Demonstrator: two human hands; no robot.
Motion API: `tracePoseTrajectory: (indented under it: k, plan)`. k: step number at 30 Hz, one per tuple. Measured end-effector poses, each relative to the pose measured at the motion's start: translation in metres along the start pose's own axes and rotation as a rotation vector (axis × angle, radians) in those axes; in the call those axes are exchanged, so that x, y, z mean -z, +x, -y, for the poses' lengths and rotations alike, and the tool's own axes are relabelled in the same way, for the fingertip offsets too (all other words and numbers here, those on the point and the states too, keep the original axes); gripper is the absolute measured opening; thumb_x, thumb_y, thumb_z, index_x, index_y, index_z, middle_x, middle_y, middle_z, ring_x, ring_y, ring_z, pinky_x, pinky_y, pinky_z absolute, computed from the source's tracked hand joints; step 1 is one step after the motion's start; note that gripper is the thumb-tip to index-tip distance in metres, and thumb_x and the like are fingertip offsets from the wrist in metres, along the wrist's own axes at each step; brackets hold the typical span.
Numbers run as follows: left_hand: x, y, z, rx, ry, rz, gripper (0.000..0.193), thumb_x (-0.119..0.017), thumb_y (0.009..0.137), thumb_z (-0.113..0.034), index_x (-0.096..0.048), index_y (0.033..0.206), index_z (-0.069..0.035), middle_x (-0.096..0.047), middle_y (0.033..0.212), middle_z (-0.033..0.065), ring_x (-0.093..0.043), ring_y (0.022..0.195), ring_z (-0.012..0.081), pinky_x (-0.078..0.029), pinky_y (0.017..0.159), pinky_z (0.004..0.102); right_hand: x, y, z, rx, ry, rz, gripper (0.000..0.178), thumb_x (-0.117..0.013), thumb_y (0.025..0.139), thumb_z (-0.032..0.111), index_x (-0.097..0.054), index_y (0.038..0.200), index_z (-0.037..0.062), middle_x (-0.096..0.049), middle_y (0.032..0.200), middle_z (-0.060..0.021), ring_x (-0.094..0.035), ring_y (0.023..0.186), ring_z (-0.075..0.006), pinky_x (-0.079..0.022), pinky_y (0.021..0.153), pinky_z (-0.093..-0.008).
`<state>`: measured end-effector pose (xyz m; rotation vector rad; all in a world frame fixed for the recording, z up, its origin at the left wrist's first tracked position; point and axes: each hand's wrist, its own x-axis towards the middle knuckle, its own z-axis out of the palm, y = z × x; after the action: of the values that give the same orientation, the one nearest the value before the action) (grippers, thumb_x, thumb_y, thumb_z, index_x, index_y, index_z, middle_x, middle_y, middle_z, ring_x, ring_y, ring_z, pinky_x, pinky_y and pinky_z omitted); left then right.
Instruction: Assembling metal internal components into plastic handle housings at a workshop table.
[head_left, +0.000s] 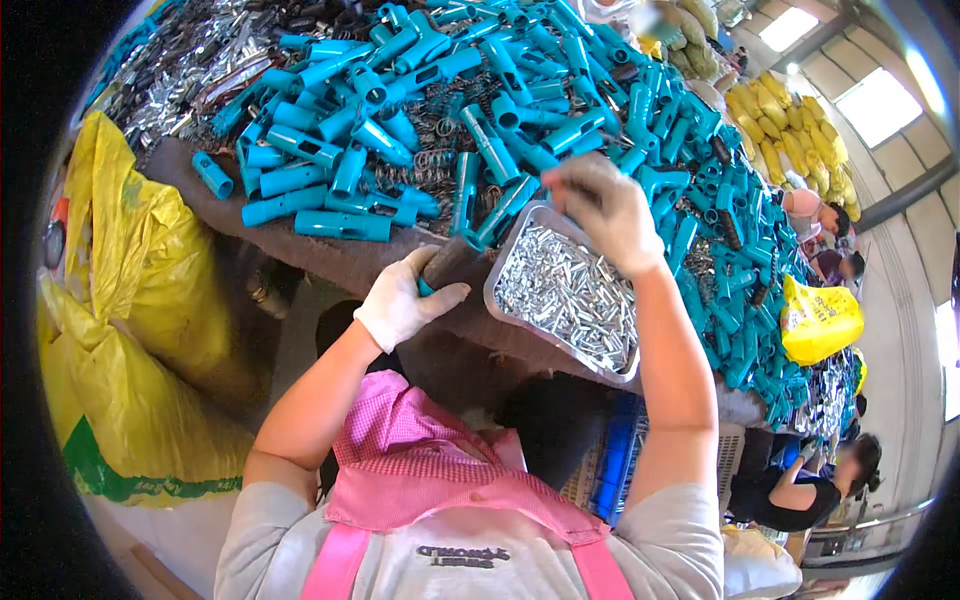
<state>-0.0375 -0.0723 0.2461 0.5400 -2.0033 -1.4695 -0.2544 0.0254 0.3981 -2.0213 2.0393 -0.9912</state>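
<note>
My left hand (405, 300), in a whitish glove, is wrapped round a teal tubular part with a dark sleeve (452, 262) at the table's front edge. Teal shows at the sleeve's lower end, beside my thumb. My gloved right hand (610, 215) hangs over the far right side of a grey plastic tray (490, 296), its bare-looking fingertips pointing left. Motion smears those fingers, so whether they hold anything is unclear. Small shiny metal pins (565, 292) fill the tray. Just beyond both hands lies a heap of slotted teal tubes (490, 145).
Wire springs (432, 165) lie among the tubes, with loose metal pieces (165, 85) at the far left. Yellow sacks (150, 330) stand left of the table; a yellow bag (820, 320) lies at right. A co-worker in black (805, 490) sits at the lower right. Sacks (790, 130) are piled behind.
</note>
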Motion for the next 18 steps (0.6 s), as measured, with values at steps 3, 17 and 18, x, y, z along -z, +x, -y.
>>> tracePoseTrajectory:
  k: [3,17,18]
  plan:
    - [0.0,0.003,-0.032,0.041,0.23,0.239,0.047,-0.074,0.074,-0.029,-0.056,0.109,-0.003,-0.064,0.09,0.018,-0.064,0.085,0.0291,-0.049,0.078,0.0361,-0.008,-0.044,0.012,0.04,0.153,0.164,0.018,-0.066,0.079,0.005,-0.067,0.096,0.0045,-0.061,0.09,-0.0098,-0.061,0.088,-0.0237,-0.049,0.077,-0.0322]
    - [-0.032,-0.016,-0.039,-0.224,0.141,0.074,0.043,-0.069,0.074,-0.015,-0.053,0.112,-0.007,-0.064,0.087,0.0162,-0.064,0.081,0.0344,-0.051,0.07,0.0388,0.035,-0.033,-0.08,-0.117,-0.598,-0.173,0.031,-0.048,0.088,0.011,-0.056,0.118,0.006,-0.06,0.112,-0.0141,-0.056,0.104,-0.0322,-0.045,0.091,-0.0386]
    - [-0.033,-0.018,-0.04,-0.137,0.066,0.106,0.043,-0.07,0.074,-0.013,-0.052,0.112,-0.003,-0.062,0.088,0.0131,-0.063,0.08,0.0228,-0.048,0.075,0.033,0.054,-0.024,-0.127,-0.119,-0.851,-0.243,0.043,-0.045,0.084,0.006,-0.049,0.127,0.0091,-0.053,0.127,-0.0137,-0.048,0.117,-0.0326,-0.04,0.099,-0.0409]
